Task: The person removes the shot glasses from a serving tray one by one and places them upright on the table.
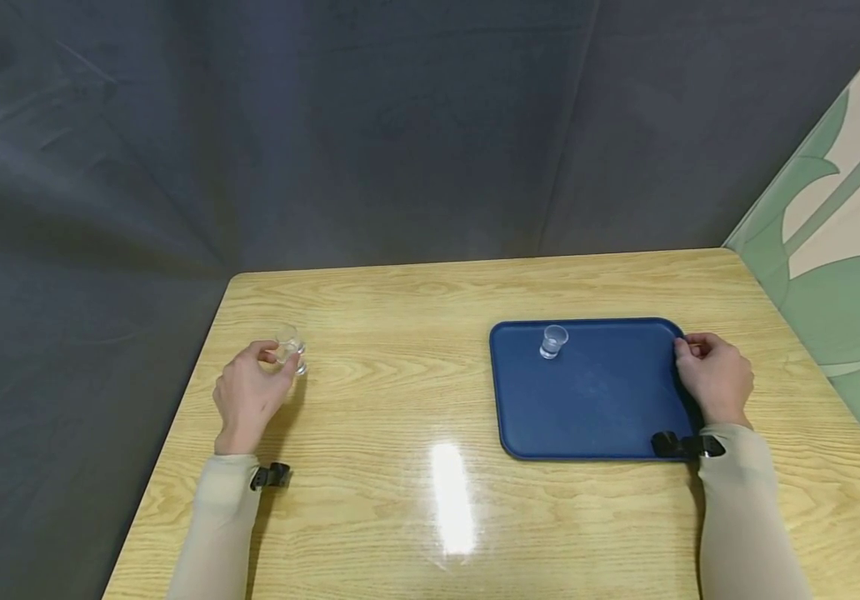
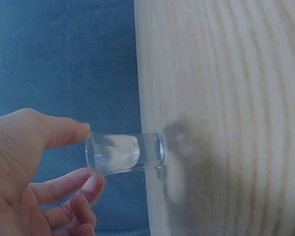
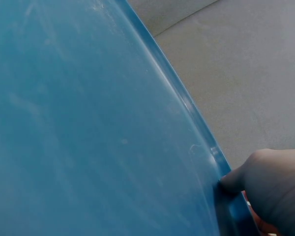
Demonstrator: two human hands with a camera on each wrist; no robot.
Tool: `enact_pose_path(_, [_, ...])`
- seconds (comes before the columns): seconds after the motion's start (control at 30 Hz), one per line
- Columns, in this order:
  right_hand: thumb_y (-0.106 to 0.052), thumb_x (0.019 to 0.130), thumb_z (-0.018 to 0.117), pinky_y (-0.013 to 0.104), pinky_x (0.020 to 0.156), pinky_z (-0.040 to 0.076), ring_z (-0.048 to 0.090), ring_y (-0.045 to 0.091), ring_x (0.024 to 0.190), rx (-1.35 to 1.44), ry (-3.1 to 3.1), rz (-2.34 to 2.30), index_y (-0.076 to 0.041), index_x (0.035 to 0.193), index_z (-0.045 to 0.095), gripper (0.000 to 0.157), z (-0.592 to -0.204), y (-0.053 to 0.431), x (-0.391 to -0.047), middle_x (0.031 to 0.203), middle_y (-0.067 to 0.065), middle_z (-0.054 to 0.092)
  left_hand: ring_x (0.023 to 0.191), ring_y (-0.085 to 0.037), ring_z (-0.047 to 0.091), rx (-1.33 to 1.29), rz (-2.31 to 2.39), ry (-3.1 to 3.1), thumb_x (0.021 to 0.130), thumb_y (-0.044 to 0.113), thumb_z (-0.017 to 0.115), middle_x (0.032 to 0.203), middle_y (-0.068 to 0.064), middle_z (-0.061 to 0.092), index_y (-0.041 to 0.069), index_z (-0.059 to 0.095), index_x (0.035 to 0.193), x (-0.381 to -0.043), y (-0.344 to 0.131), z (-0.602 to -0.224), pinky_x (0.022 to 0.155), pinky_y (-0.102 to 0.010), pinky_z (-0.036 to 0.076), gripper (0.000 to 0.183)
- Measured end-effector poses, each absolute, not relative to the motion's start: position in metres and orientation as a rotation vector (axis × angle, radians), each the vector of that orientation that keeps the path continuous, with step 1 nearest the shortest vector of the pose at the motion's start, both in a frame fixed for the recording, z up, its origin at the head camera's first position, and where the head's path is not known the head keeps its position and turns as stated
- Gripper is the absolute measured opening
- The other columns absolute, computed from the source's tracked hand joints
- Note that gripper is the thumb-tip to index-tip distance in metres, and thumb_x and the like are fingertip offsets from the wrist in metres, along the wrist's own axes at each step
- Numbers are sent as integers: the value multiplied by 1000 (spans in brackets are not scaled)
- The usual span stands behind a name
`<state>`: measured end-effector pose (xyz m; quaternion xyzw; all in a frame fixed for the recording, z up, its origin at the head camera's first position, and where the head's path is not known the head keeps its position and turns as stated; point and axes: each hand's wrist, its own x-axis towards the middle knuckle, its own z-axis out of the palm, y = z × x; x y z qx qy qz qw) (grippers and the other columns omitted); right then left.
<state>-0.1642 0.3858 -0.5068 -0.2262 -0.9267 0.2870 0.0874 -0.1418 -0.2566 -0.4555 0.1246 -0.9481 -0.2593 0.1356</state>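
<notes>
Left hand point(image 1: 250, 396) pinches a clear glass point(image 2: 125, 152) by the rim, opened just glass-wide, at the left end of the table point(image 1: 385, 375); I'd go light, base level. Second glass point(image 1: 553, 340) sits on the blue tray point(image 1: 587, 408); right hand point(image 1: 717, 379) grips its right rim, best done steadily. Glossy wood grain, dark cloth point(image 1: 400, 133) behind, leafy panel point(image 1: 850, 250) far right.

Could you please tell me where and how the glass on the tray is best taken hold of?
The glass is probably best pinched just below its rim, coming from the left: it stands upright, widening toward the rim, nearer the left side of the tray than the right.
</notes>
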Motion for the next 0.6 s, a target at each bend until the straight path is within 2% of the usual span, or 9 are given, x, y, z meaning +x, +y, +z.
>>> enact_pose_path(0.2, [-32, 107, 53, 42, 75, 33, 60, 43, 98, -675, -2761, 852, 4, 126, 69, 44, -505, 386, -164, 105, 25, 69, 82, -40, 71, 350, -715, -2707, 98, 41, 74, 111, -12, 79, 10, 76, 126, -140, -250, -450, 61, -45, 47, 42])
enact_pose_path(0.47, [-32, 107, 54, 40, 74, 33, 59, 40, 94, -676, -2758, 854, 5, 125, 70, 44, -504, 384, -163, 104, 25, 70, 63, -29, 64, 216, -736, -2693, 98, 40, 74, 103, -10, 79, 8, 77, 123, -143, -230, -443, 53, -34, 42, 40])
enact_pose_path(0.6, [-31, 107, 53, 40, 75, 32, 59, 42, 97, -675, -2752, 863, 5, 126, 69, 44, -503, 383, -163, 105, 25, 69, 57, -24, 58, 161, -761, -2708, 98, 40, 74, 103, -10, 79, 9, 76, 124, -148, -219, -441, 51, -33, 41, 41])
